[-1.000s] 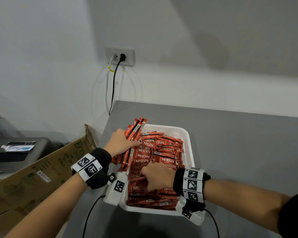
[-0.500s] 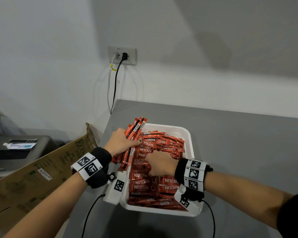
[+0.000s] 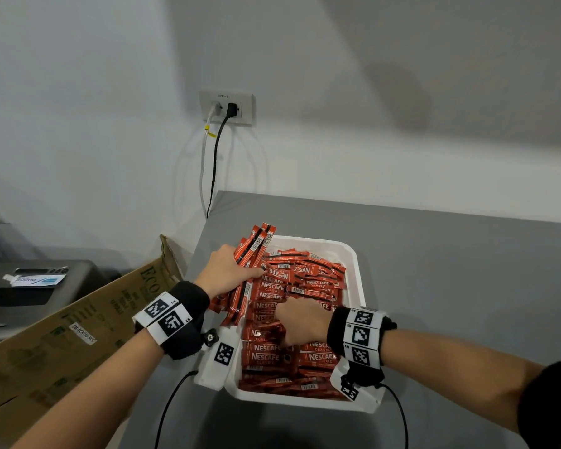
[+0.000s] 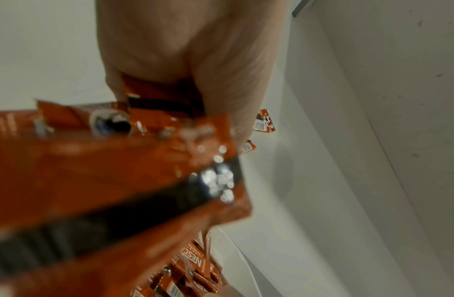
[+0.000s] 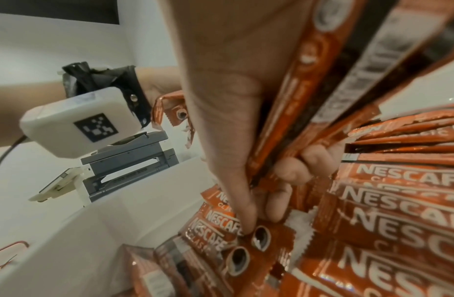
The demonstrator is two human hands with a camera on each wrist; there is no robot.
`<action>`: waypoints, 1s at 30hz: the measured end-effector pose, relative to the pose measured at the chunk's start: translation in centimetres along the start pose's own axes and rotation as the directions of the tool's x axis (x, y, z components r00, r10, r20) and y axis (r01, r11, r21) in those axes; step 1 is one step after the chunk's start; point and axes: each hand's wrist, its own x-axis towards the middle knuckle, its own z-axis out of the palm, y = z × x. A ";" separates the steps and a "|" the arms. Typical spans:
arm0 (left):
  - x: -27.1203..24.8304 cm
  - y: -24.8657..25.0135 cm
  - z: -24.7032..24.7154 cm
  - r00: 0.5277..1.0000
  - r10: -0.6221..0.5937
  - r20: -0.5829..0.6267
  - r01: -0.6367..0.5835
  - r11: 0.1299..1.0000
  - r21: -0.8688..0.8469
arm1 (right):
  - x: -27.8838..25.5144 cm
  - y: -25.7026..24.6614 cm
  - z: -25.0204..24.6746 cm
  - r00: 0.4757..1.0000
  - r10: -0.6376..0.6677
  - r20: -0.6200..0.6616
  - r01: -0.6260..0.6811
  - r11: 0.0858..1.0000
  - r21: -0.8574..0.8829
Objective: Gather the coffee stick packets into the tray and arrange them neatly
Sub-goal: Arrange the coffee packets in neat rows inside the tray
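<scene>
A white tray (image 3: 357, 277) on the grey table holds several red Nescafe stick packets (image 3: 308, 280) lying crosswise in a pile. My left hand (image 3: 230, 270) grips a bundle of packets (image 3: 255, 244) standing tilted over the tray's left rim; the same bundle (image 4: 119, 170) fills the left wrist view, blurred. My right hand (image 3: 300, 320) is down in the middle of the tray, fingers curled. In the right wrist view my right hand (image 5: 256, 205) holds a few packets (image 5: 310, 86) against its palm, and its fingertips (image 5: 248, 225) pinch at a packet (image 5: 266, 239) in the pile.
A cardboard box (image 3: 62, 338) leans against the table's left edge. A wall socket (image 3: 227, 106) with two cables sits above the table's far left corner. A dark printer (image 3: 23, 286) stands at far left. Bare grey table (image 3: 467, 286) extends right of the tray.
My right hand has moved from the near part of the tray toward its middle, uncovering the near packets. The left hand has kept hold of its bundle in place.
</scene>
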 end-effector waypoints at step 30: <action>-0.2 -0.1 -0.1 1.000 -0.005 -0.012 0.005 1.000 -0.015 | -1.5 -2.9 0.8 0.982 -0.188 0.013 0.188 0.980 -0.064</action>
